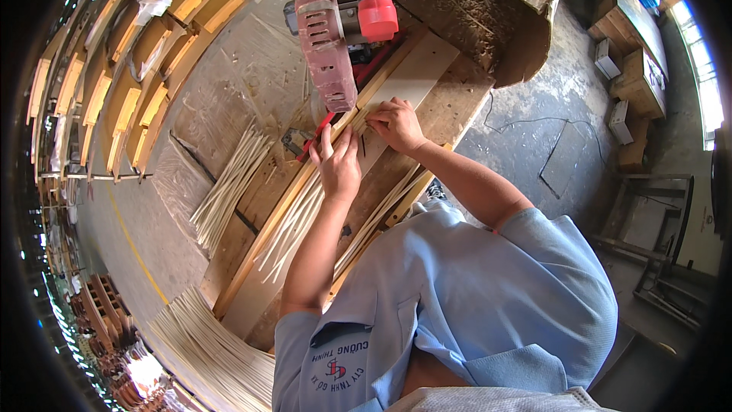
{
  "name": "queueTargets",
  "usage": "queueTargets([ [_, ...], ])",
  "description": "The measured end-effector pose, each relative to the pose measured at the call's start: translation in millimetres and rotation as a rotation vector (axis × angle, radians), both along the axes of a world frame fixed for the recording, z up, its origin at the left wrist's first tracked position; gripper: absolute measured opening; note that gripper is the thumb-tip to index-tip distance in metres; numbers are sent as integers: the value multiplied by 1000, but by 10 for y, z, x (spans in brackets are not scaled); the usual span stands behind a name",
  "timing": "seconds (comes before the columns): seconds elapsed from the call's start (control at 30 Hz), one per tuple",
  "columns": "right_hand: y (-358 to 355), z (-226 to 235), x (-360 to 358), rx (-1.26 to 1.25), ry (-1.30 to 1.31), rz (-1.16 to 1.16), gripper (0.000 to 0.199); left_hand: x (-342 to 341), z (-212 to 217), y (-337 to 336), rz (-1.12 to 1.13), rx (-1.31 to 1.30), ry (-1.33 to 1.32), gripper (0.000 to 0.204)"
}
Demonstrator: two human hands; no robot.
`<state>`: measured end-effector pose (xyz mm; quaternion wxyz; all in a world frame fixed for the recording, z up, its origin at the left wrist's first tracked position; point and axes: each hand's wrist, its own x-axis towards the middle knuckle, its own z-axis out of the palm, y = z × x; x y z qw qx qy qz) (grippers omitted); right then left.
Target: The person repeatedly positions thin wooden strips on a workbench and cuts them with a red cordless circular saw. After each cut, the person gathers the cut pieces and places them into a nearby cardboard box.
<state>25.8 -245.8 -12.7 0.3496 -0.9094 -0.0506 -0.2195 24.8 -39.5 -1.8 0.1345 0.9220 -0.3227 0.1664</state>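
A bundle of thin pale wooden rods [293, 214] lies slantwise along the bench, against a wooden fence [259, 250]. My left hand [338, 164] grips the rods near their far end, with the fingers partly bent over them and toward the fence. Just to its right, my right hand [396, 125] has its fingers curled down on the rods' ends; the fingertips are partly hidden. Beyond both hands stands a mitre saw [328, 49] with a dusty reddish blade guard and a red and black handle [376, 8]. The guard's lower end is close to my fingers.
More rods lie left of the bench [232, 183], near its right edge and in a large pile [217, 351] at lower left. A cardboard box [526, 27] with sawdust stands behind the saw. Racks of curved wooden parts [152, 53] fill the far left; wooden cabinets [633, 38] stand far right.
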Motion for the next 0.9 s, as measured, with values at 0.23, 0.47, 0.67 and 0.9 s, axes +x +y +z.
queueTargets([
  [0.23, 26, -77, 67, 53, -8, -159, 16, 4, 7, -13, -8, 2, -12, 35],
  [0.47, 65, -11, 37, -23, 18, -135, 15, 15, -37, 4, 8, 16, 3, 33],
  [0.67, 51, 11, 15, -38, 38, -106, 14, 7, -23, -20, 10, 19, 0, 32],
  [0.9, 40, -30, 48, 75, -2, -165, 14, 18, -24, -31, 6, 9, -16, 32],
])
